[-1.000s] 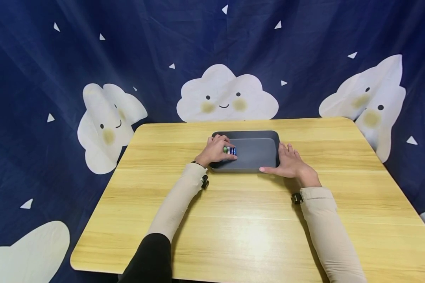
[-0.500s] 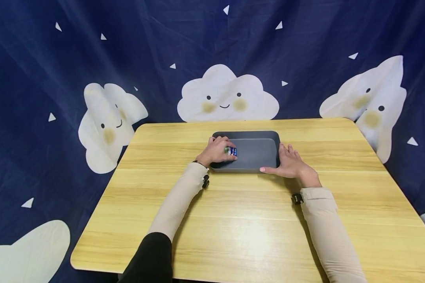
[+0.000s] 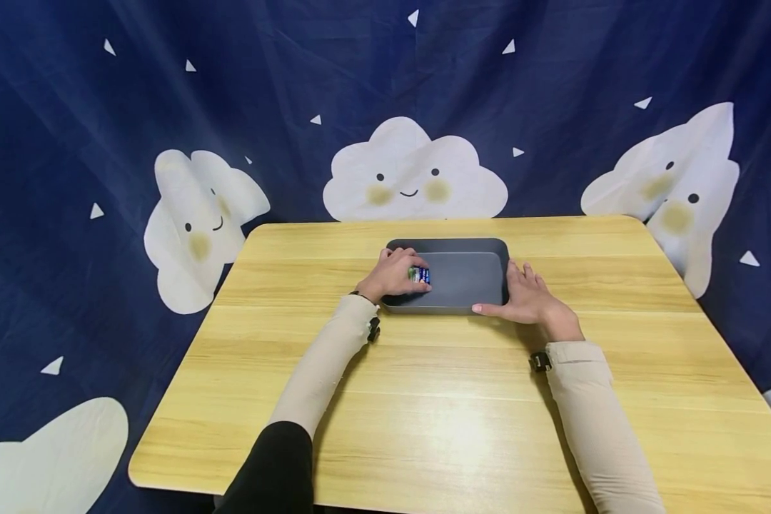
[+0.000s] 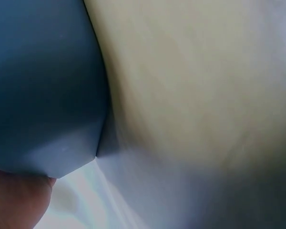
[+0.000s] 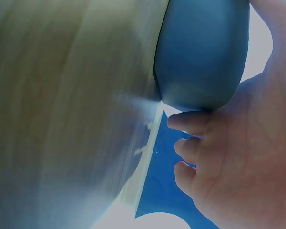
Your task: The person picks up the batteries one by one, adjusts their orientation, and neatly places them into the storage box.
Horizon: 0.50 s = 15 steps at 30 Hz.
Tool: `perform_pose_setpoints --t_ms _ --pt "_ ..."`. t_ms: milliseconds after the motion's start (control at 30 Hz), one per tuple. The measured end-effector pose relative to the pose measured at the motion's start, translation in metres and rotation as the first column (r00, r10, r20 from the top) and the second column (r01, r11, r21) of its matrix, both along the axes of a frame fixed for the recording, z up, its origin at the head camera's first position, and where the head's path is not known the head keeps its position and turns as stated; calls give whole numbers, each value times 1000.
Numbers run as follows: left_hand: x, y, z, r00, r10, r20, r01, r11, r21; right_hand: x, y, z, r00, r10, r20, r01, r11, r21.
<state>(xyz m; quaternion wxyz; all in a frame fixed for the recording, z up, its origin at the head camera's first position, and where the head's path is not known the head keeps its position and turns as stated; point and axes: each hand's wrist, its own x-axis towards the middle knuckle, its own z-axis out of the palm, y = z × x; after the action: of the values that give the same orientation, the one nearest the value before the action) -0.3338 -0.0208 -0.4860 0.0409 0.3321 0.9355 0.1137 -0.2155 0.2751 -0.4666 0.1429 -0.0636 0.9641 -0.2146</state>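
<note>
A dark grey rectangular tray [image 3: 465, 278] lies near the back of the wooden table. My left hand [image 3: 395, 275] reaches over its left end, curled round several small batteries [image 3: 420, 275] with blue and green wrappers. Its thumb is on their near side and its fingers on the far side; the palm hides part of them. My right hand [image 3: 530, 296] rests against the tray's right end, fingers straight along the wall and thumb at the front rim. In the right wrist view, the spread fingers [image 5: 193, 123] meet the tray's outer corner. The left wrist view shows mostly the tray's outer wall [image 4: 43, 95].
The wooden table [image 3: 437, 400] stretches in front of the tray and to both sides. Behind it hangs a dark blue curtain [image 3: 283, 64] printed with white clouds. A small black device [image 3: 540, 362] sits on the right wrist, another [image 3: 373, 330] on the left.
The batteries between the left thumb and fingers have shifted slightly, their visible colours differing a little. Both hands and the tray stay nearly still.
</note>
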Motion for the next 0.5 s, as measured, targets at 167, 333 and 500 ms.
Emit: perform_pose_setpoints --t_ms 167,333,500 --pt "2 -6 0 1000 -6 -24 9 994 107 -1 2 0 1000 13 5 -13 1000 -2" --pt "7 -17 15 998 25 -52 -10 964 266 -2 5 1 1000 11 0 -11 1000 0" --pt "17 -34 34 986 126 -110 -80 932 353 -2 6 1 1000 15 1 -15 1000 2"
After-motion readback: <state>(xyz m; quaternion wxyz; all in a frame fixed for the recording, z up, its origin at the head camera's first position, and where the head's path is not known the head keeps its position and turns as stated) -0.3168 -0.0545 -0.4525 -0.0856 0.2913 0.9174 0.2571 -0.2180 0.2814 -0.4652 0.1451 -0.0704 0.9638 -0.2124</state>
